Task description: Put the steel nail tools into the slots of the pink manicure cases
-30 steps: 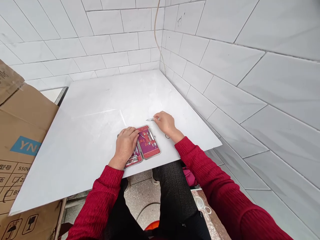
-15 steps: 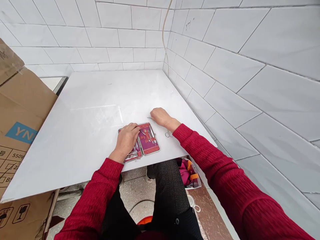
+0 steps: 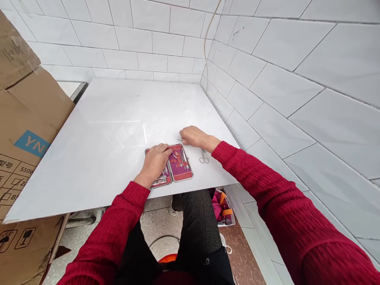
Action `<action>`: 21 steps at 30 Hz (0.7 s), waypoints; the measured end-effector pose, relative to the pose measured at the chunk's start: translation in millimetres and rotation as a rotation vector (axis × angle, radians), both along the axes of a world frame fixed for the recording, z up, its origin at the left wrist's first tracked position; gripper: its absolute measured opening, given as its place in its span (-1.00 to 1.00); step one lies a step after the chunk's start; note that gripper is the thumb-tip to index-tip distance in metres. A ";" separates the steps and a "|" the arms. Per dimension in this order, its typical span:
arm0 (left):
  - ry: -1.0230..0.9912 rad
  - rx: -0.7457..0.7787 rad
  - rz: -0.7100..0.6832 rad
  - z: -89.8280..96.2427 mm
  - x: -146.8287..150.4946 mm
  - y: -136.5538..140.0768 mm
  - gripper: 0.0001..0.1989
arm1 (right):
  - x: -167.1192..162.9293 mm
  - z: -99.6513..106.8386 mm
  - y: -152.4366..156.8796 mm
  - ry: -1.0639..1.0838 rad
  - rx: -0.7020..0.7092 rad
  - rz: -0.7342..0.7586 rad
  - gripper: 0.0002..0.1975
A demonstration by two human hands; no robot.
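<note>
An unfolded manicure case (image 3: 182, 174) with a red and purple lining lies near the front edge of the white table, with several small metal tools strapped inside. My left hand (image 3: 156, 161) covers much of its left half, fingers close together and bent over the middle fold; what lies under the palm is hidden. Just beyond the right half, my right hand (image 3: 192, 136) is closed low over the table. From its fingers a small metal tool (image 3: 180, 139) pokes out to the left, its kind mostly hidden. Small scissors (image 3: 204, 160) lie below my right wrist.
Large cardboard boxes (image 3: 32, 107) stand along the table's left side. Tiled walls (image 3: 285, 99) border the white table (image 3: 113, 103) at the back and right. Under the front edge, a container (image 3: 224, 209) holds pink and orange items, beside white-handled scissors (image 3: 226, 244).
The camera view has shifted a little. More of the scissors shows beside my right wrist. My left hand stays on the case, and my right hand remains closed around the metal tool.
</note>
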State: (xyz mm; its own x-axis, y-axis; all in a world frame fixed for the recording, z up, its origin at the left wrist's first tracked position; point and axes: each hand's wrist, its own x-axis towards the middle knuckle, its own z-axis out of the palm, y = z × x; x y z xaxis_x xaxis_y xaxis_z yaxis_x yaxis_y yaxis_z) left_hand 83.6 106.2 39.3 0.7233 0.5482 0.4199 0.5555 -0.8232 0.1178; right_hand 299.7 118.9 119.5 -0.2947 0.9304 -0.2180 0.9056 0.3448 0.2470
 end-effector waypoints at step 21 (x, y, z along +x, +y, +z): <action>-0.022 -0.058 0.012 -3.3 -0.5 -0.9 -0.74 | -42.2 10.5 -9.4 -0.047 -0.081 0.129 -0.81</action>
State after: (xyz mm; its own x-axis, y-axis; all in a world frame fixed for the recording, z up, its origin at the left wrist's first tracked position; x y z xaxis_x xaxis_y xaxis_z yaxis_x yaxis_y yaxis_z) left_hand 83.1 105.2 35.9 0.7072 0.5807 0.4034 0.5622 -0.8078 0.1772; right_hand 257.5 109.4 129.9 -0.3984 0.8642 -0.3073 0.8407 0.4780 0.2545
